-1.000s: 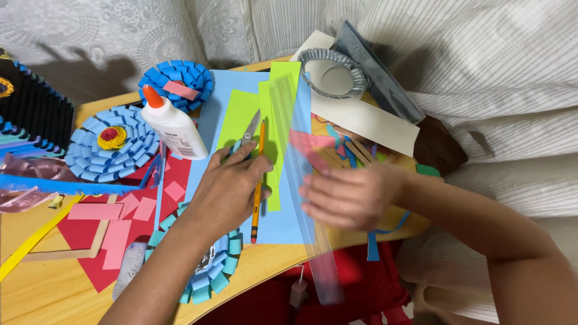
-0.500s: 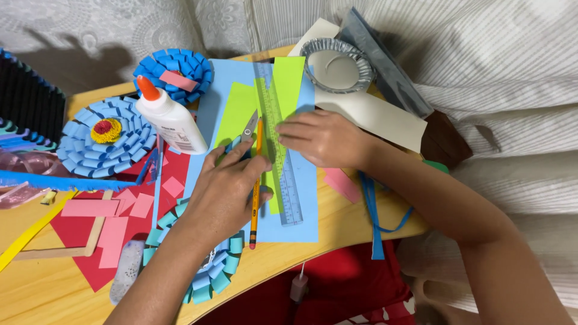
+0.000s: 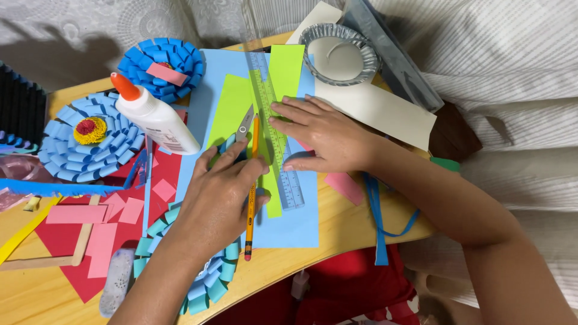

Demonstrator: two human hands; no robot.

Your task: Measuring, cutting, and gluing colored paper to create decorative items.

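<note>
Your left hand [image 3: 220,192] has its grip closed around a yellow pencil [image 3: 251,186] and a small craft knife [image 3: 241,133], both lying along the left edge of the clear ruler [image 3: 274,129]. Your right hand [image 3: 328,133] presses flat and open on that ruler, holding nothing. The ruler lies lengthwise on the green paper strip [image 3: 238,102], over a light blue sheet [image 3: 295,222] on the tabletop [image 3: 337,232]. A glue bottle [image 3: 158,120] lies left of the ruler.

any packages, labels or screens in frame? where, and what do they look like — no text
Glue bottle: lying left of the blue sheet, white body, orange cone cap, with a pale printed label near its base.
Foil tray: top centre-right, round, silver, crimped rim, holding something white.
No screens or signs in view.
</note>
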